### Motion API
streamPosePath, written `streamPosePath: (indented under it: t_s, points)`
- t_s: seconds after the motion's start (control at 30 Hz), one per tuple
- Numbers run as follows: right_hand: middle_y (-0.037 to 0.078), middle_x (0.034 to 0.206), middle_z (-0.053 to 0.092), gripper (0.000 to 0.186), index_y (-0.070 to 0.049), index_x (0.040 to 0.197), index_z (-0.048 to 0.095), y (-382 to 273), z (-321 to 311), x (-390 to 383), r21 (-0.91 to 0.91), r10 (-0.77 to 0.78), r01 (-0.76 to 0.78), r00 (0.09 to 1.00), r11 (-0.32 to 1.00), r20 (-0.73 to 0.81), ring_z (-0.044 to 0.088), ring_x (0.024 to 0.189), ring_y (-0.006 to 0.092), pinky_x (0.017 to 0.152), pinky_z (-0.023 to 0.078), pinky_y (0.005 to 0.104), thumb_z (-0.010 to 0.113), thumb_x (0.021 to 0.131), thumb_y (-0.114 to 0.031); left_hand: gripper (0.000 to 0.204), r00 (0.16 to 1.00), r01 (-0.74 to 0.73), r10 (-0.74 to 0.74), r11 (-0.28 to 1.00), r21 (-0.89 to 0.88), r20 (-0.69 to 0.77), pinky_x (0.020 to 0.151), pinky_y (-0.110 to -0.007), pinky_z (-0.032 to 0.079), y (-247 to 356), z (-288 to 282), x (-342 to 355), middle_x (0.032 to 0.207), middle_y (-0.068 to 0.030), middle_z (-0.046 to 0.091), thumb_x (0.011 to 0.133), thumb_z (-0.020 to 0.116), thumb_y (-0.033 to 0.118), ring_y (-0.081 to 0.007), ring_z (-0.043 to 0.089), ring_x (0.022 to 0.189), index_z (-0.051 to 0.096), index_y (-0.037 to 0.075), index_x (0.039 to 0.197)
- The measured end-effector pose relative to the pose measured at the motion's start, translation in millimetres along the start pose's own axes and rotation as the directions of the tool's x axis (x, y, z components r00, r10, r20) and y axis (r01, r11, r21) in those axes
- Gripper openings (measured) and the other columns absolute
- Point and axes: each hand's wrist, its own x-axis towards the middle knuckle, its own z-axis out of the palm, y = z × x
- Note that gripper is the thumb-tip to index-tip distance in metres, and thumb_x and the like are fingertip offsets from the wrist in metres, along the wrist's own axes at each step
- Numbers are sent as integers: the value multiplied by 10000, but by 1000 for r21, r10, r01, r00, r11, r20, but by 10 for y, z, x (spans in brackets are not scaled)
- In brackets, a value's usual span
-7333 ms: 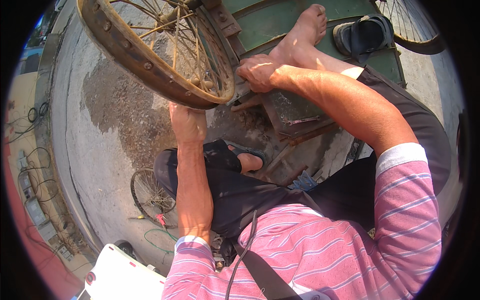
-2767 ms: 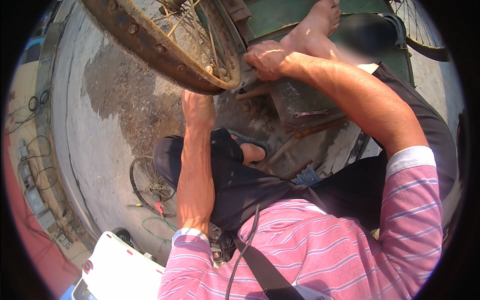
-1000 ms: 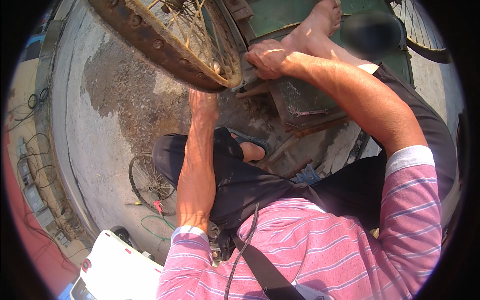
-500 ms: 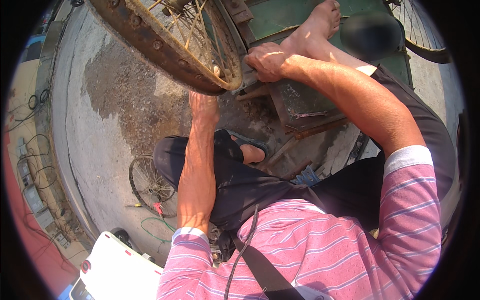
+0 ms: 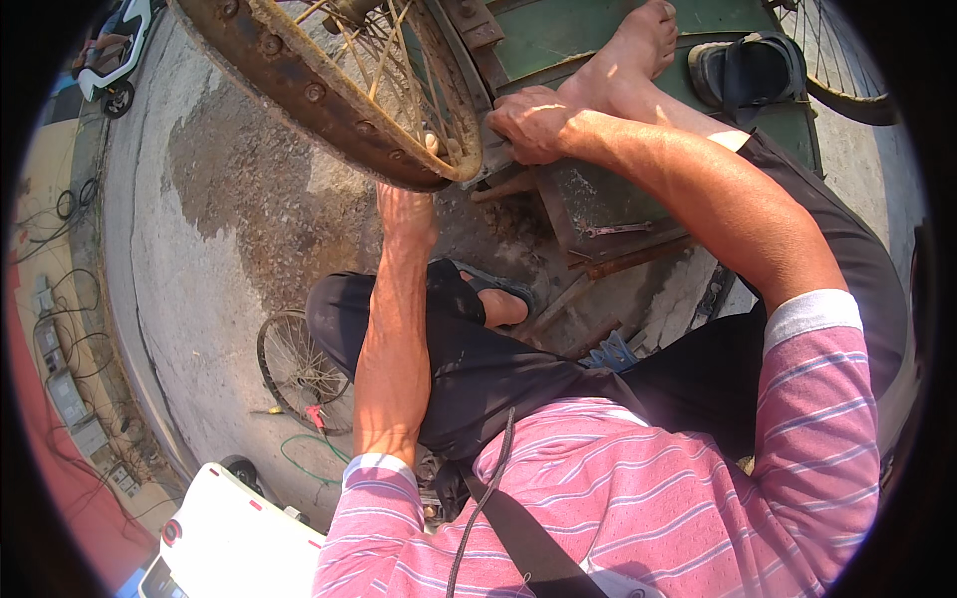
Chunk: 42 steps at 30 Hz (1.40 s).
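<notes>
A rusty spoked wheel (image 5: 314, 92) with a row of bolts or rivets along its rim tilts across the top. My left hand (image 5: 407, 204) reaches up at its lower edge. The rim hides most of that hand, while a fingertip shows on the inner side among the spokes, so the fingers seem wrapped round the rim. Just right of the wheel, my right hand (image 5: 533, 125) is closed, knuckles up, against a grey metal part (image 5: 486, 95) of the green frame. What lies inside its fingers is hidden. My bare foot (image 5: 638, 50) rests behind it.
A wrench (image 5: 616, 229) lies on the green metal platform (image 5: 588, 189), and a dark sandal (image 5: 748, 75) sits farther right. Another spoked wheel (image 5: 299, 369) is on the ground at left, near a green cord (image 5: 299, 458). White scooter parts (image 5: 229, 538) stand lower left. Cables (image 5: 75, 299) run along the left edge.
A white scooter with a person has come into view at the upper left. The fingertip among the spokes has shifted slightly. My arms and the rusty wheel look the same.
</notes>
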Motion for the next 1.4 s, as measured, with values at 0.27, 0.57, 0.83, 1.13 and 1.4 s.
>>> streamPosePath:
  t_s: [0.27,0.57,0.83,1.13,1.4]
  points:
    - [192,1110,710,267,-32,1043,702,85,117,52,-3,-2,2,1000,1000,3,682,1126,405,979,538,510,717,861,-227,483,1000,-2,2,1000,-7,10,993,-384,511,-27,-24,19,1213,-50,680,989,799,259,-167,645,1107,591,50,1371]
    - [189,1119,708,257,-34,1035,700,94,118,53,-11,-10,10,1000,1000,6,682,1129,397,985,536,503,715,850,-212,422,1000,-14,14,998,63,0,970,-379,520,-38,-37,25,1187,-59,702,1001,781,273,-171,661,1082,628,40,1317]
    - [191,1127,708,275,-31,1049,703,76,74,-3,-6,-33,33,998,999,-46,683,1141,401,987,542,501,717,831,-198,420,1000,7,-6,1000,20,-5,925,-375,535,45,49,-1,1136,-73,718,1005,789,254,-176,680,1036,601,43,1315]
    - [194,1133,712,282,-27,1059,709,87,97,51,-14,12,-12,999,1000,33,681,1145,402,990,541,503,712,829,-190,422,1000,-7,7,1000,-9,17,943,-373,534,-11,10,31,1157,-69,712,1002,788,249,-178,676,1047,599,45,1319]
    - [196,1133,715,269,-22,1047,708,79,80,46,4,17,-17,999,1000,36,679,1148,408,1000,538,503,702,833,-184,421,1000,6,-6,1000,8,23,972,-376,526,-17,-12,27,1182,-66,712,998,788,256,-172,667,1084,616,44,1318]
